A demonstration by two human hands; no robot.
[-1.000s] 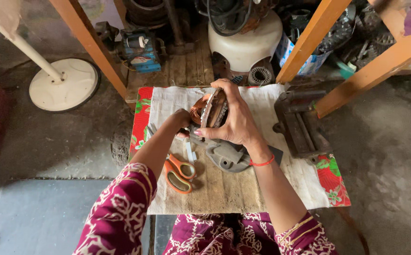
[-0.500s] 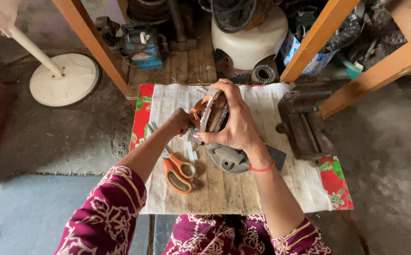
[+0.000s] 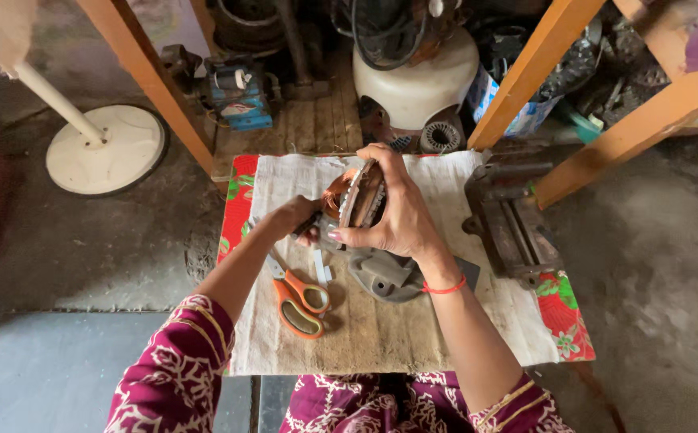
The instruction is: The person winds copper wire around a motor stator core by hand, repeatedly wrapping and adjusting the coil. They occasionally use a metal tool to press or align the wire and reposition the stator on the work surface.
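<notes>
The motor stator [image 3: 358, 195], a round laminated ring with copper windings, is held on edge above the far middle of the table [image 3: 381, 337], its flat faces turned left and right and its rim running away from the person. The right hand [image 3: 397, 216] wraps over it from the right, fingers [image 3: 377, 159] curled closed across the top rim, thumb near the lower edge. The left hand [image 3: 293, 216] meets it from the left, apparently pinching something small at the windings, though its fingertips are hidden. Below lie a grey metal housing [image 3: 385, 274], just beside orange-handled scissors [image 3: 297, 297]. A vise [image 3: 509, 220] crowds the right edge; the near cloth [image 3: 349, 337] lies open.
</notes>
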